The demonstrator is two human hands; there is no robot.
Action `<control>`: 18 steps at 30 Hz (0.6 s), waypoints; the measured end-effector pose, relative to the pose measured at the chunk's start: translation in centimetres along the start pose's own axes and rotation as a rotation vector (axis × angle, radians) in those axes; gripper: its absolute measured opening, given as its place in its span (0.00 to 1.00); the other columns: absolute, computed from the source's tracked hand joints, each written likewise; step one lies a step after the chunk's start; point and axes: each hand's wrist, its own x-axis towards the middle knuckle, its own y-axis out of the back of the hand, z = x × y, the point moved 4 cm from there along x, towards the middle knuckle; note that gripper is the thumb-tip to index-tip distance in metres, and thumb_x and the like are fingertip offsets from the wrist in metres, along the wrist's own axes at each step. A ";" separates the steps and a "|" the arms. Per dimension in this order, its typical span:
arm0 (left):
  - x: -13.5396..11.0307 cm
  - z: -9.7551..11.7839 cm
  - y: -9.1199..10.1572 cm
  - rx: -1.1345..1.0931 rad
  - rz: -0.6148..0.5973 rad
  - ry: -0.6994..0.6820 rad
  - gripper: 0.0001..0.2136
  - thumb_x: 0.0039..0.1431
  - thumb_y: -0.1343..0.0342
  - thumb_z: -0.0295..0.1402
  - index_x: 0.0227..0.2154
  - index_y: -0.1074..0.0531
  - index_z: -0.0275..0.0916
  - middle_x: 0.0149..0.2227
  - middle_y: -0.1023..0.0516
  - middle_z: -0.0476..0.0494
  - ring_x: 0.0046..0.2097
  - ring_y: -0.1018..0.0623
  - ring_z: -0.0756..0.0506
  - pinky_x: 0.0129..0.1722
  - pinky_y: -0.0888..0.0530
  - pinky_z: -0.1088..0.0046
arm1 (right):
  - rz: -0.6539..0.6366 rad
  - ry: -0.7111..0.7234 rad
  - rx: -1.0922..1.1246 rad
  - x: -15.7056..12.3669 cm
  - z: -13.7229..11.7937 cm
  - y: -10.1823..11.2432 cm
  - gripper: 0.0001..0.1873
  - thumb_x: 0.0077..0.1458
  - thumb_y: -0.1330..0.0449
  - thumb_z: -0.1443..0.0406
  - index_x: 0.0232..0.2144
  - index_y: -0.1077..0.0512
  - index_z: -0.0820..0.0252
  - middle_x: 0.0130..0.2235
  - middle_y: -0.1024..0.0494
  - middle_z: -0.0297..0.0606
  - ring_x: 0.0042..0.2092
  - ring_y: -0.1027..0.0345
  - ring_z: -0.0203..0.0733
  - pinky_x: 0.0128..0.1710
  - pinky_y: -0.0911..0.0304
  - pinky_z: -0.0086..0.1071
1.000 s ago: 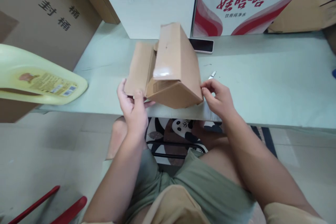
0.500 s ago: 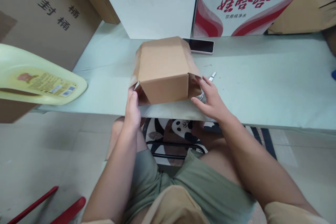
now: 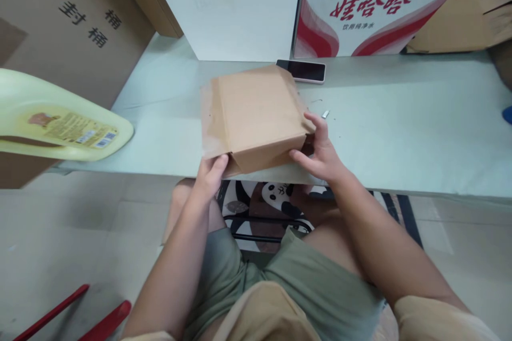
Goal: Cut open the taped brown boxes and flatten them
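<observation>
A small brown cardboard box (image 3: 262, 109) rests near the front edge of the table, tilted a little and turned, with its side flaps partly spread. My left hand (image 3: 212, 176) is closed on its near left corner, thumb on top and fingers hidden below the flap. At the near right corner, my right hand (image 3: 322, 152) grips the box's side with thumb and forefinger apart; the other fingers are mostly hidden. Just beyond that hand, the tip of a small metal-bladed tool (image 3: 326, 114) shows on the cloth, the rest of it covered.
A phone (image 3: 306, 70) lies behind the box. Along the back stand a white box (image 3: 236, 10), a red-and-white water carton (image 3: 368, 21) and brown cartons (image 3: 452, 26). A yellow jug (image 3: 60, 120) is at the left. Pale cloth covers the table (image 3: 400, 128).
The box has turned and shifted toward me, its near edge now lower and to the right. My left hand has moved down and right, its thumb now over the corner.
</observation>
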 end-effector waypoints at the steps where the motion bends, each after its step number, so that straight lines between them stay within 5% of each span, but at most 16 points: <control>1: -0.4 0.1 -0.1 -0.002 -0.020 0.011 0.36 0.52 0.42 0.67 0.49 0.22 0.39 0.46 0.15 0.33 0.56 0.18 0.32 0.64 0.26 0.51 | -0.035 -0.024 0.007 0.0 0.2 -0.2 0.47 0.58 0.41 0.51 0.73 0.55 0.50 0.62 0.29 0.49 0.55 0.26 0.55 0.52 0.26 0.54; 6: -1.5 1.1 -0.2 0.033 0.003 0.072 0.39 0.47 0.37 0.67 0.50 0.22 0.38 0.40 0.14 0.34 0.51 0.16 0.32 0.58 0.21 0.54 | -0.094 0.019 0.014 0.2 0.1 -0.4 0.51 0.57 0.39 0.50 0.75 0.57 0.48 0.66 0.33 0.49 0.67 0.37 0.61 0.59 0.29 0.58; 11: -1.9 0.8 0.7 0.084 0.056 0.152 0.32 0.45 0.34 0.64 0.38 0.20 0.37 0.33 0.15 0.36 0.45 0.16 0.33 0.48 0.18 0.55 | -0.157 0.043 0.034 0.4 -0.1 -0.6 0.49 0.57 0.38 0.53 0.74 0.54 0.52 0.70 0.37 0.49 0.70 0.40 0.59 0.65 0.35 0.58; 18: -1.8 1.6 1.5 0.148 0.033 0.166 0.21 0.47 0.31 0.53 0.28 0.19 0.37 0.29 0.17 0.39 0.34 0.18 0.38 0.35 0.20 0.63 | 0.004 0.061 -0.008 0.8 0.9 -1.2 0.61 0.51 0.32 0.43 0.75 0.60 0.50 0.74 0.47 0.51 0.73 0.47 0.61 0.69 0.41 0.60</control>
